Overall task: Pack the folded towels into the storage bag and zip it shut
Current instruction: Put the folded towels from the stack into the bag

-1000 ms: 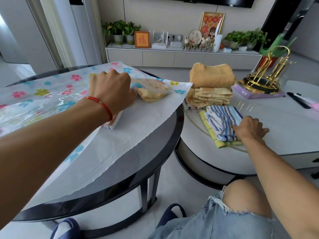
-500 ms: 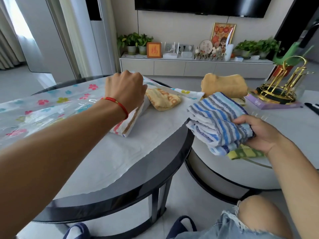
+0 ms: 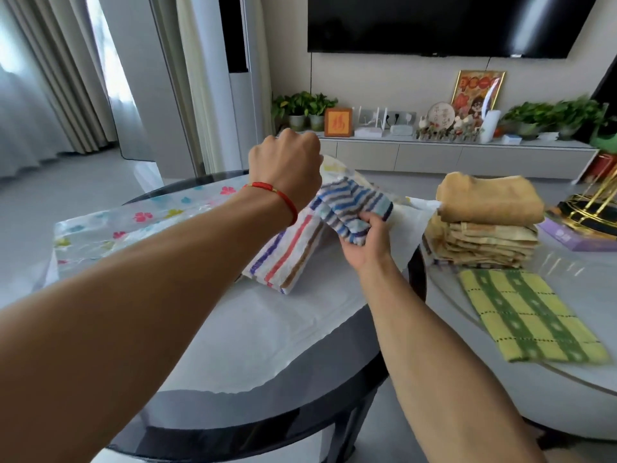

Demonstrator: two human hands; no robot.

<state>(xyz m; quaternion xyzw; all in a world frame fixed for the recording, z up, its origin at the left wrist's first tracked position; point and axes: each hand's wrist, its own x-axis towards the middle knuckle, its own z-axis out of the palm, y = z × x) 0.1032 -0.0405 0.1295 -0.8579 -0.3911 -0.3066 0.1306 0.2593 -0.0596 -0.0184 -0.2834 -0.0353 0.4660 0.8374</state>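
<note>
The storage bag, clear plastic with a flower print over a white underside, lies across the dark round table. My left hand, with a red cord at the wrist, grips the bag's upper flap and holds its mouth lifted. My right hand holds a folded blue striped towel at the mouth of the bag. A folded white towel with red, purple and brown stripes lies in the opening below it. A pile of folded tan towels and a green-yellow checked towel lie on the white table.
The white round table stands at the right, close against the dark one. A purple box and a gold rack sit behind the pile. A low cabinet with plants and ornaments runs along the far wall.
My right hand lifted the blue striped towel off the checked towel and carried it left to the bag's mouth. My left hand raised the flap higher.
</note>
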